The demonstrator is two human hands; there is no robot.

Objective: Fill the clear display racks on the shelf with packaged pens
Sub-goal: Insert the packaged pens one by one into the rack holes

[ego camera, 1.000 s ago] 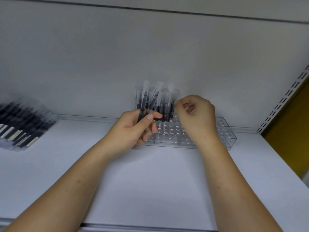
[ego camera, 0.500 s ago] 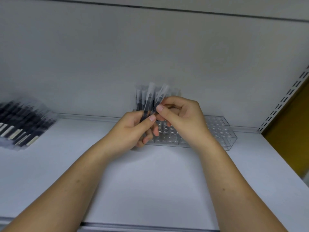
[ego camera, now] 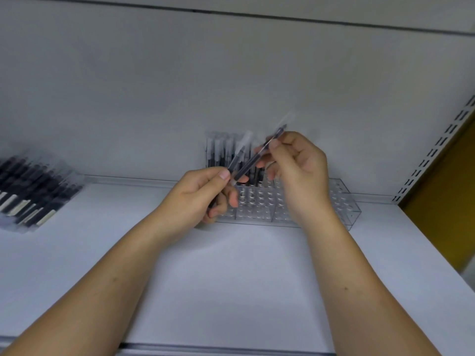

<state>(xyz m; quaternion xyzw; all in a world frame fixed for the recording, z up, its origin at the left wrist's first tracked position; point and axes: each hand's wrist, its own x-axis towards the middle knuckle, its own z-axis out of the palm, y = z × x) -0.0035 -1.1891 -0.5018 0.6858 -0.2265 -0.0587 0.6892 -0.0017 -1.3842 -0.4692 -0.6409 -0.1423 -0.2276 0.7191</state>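
Note:
A clear display rack point(ego camera: 341, 201) with many round holes stands on the white shelf point(ego camera: 231, 278) against the back wall. Several packaged pens point(ego camera: 218, 152) stand upright in its left rear holes. My left hand point(ego camera: 198, 196) grips a packaged pen point(ego camera: 240, 152) in front of the rack's left end. My right hand point(ego camera: 298, 165) pinches another packaged pen point(ego camera: 253, 160) near its upper end, tilted, its lower tip by my left thumb. The rack's right part holds no pens.
A pile of packaged pens point(ego camera: 33, 188) lies flat on the shelf at the far left. A slotted shelf upright point(ego camera: 437, 147) runs along the right edge, with a yellow surface point(ego camera: 447, 196) beyond it. The shelf's front edge point(ego camera: 231, 346) is near the bottom.
My right hand came from the rack to my left hand, took one pen from it and has drawn it up and to the right. My left hand stayed put.

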